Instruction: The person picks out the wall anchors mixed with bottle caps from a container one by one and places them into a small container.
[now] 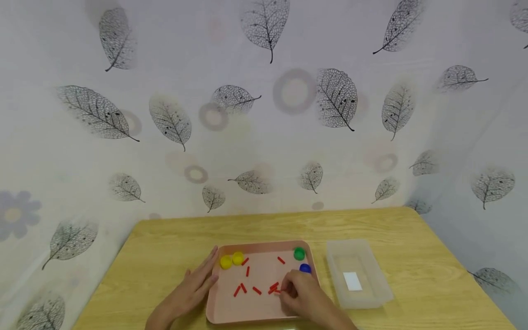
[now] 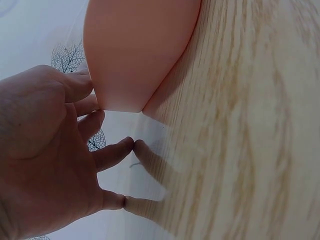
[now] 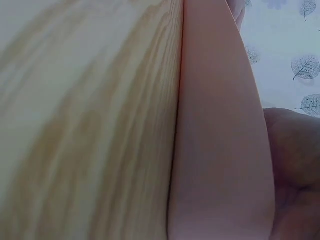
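Note:
A pink tray lies on the table with several short red sticks scattered over its floor. My left hand rests at the tray's left edge, fingers mostly straight; the left wrist view shows its thumb and fingertips against the tray's outer wall. Inside the tray, at the right, my right hand has curled fingers, low over the floor. A red stick juts from its fingertips beside a small cluster of other sticks. The right wrist view has only part of this hand, behind the tray wall.
Two yellow round caps sit in the tray's far left corner. A green cap and a blue cap are along its right side. Right of the tray stands a translucent plastic box with a white label. A leaf-patterned curtain hangs behind.

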The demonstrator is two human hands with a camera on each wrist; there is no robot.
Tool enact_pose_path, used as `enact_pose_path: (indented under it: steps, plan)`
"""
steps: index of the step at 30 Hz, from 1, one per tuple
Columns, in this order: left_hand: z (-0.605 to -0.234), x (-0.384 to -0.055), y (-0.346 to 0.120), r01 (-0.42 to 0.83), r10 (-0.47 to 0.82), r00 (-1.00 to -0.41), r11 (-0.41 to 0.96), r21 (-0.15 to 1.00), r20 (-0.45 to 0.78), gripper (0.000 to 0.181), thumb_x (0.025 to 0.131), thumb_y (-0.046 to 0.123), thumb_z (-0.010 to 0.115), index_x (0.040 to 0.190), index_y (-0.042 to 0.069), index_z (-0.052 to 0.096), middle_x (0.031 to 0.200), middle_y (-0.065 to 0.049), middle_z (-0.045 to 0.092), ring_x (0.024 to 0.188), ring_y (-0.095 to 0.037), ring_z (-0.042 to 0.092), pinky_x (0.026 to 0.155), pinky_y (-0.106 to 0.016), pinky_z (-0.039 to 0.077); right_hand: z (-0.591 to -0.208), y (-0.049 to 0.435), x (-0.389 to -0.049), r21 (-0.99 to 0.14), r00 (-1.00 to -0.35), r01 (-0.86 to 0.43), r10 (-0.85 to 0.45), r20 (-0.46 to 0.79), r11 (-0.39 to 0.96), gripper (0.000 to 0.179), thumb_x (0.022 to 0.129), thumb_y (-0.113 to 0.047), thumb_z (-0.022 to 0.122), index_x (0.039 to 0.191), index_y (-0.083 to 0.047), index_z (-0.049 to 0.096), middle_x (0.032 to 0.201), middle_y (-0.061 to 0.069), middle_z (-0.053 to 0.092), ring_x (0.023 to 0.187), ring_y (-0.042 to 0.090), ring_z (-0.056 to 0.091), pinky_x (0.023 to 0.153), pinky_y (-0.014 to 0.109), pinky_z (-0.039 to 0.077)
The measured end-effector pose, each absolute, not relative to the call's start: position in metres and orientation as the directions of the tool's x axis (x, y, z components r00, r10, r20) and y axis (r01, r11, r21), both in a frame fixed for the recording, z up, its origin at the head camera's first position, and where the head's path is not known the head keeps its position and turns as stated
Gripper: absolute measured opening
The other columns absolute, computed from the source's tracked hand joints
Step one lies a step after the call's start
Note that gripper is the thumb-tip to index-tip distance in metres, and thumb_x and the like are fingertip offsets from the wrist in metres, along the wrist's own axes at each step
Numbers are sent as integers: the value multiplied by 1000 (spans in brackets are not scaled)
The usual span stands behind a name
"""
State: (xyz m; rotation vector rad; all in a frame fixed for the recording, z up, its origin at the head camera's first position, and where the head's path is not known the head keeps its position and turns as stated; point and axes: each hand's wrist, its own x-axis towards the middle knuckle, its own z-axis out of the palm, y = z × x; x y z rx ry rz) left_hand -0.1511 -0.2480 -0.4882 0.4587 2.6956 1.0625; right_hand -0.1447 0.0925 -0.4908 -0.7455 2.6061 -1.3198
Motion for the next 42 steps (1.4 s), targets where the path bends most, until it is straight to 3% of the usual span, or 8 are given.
enact_pose_path:
  steps: [9, 13, 18, 22, 35, 42]
  plan:
    - [-488, -152, -250, 188, 351, -931, 698, 690, -102, 61, 112, 38, 39, 166, 22, 16, 171, -2, 8, 154, -40, 17, 103, -84, -7, -479, 105, -142, -698, -816, -562, -436, 379, 444, 20, 83, 5, 76, 84, -12, 65, 78, -11, 58, 70, 2, 53, 59, 20, 52]
    - [-487, -152, -250, 192, 355, -929, 698, 689, -100, 60, 112, 37, 39, 166, 22, 17, 171, -2, 7, 153, -41, 17, 104, -83, -6, -470, 113, -145, -699, -807, -576, -432, 403, 424, 24, 85, 4, 77, 88, -16, 65, 80, -13, 57, 71, 1, 52, 58, 19, 51]
    - [-486, -153, -251, 196, 363, -926, 689, 698, -99, 60, 112, 37, 39, 166, 22, 17, 171, -3, 7, 153, -41, 17, 103, -84, -7, -462, 128, -150, -631, -771, -636, -398, 497, 445, 31, 79, 9, 80, 87, -16, 64, 82, -12, 60, 68, 6, 55, 59, 22, 54]
    - [-486, -153, -252, 204, 367, -926, 691, 694, -93, 60, 112, 36, 40, 166, 20, 17, 171, -3, 8, 153, -41, 18, 102, -85, -6, -456, 141, -155, -592, -762, -646, -368, 533, 481, 33, 77, 10, 82, 89, -15, 65, 83, -13, 60, 67, 10, 56, 58, 22, 52]
    - [-487, -150, -253, 204, 364, -927, 692, 692, -91, 61, 112, 35, 40, 166, 18, 17, 171, -5, 9, 153, -41, 18, 102, -85, -7, -442, 183, -166, -514, -755, -627, -294, 585, 586, 33, 75, 13, 80, 88, -14, 67, 80, -14, 60, 67, -1, 50, 55, 20, 48]
    - [-488, -152, -249, 224, 370, -926, 688, 690, -69, 61, 112, 34, 42, 166, 18, 18, 171, -3, 10, 153, -39, 18, 103, -85, -4, -441, 212, -166, -462, -755, -593, -256, 604, 660, 34, 73, 13, 82, 87, -15, 67, 79, -15, 60, 66, 0, 51, 54, 23, 48]
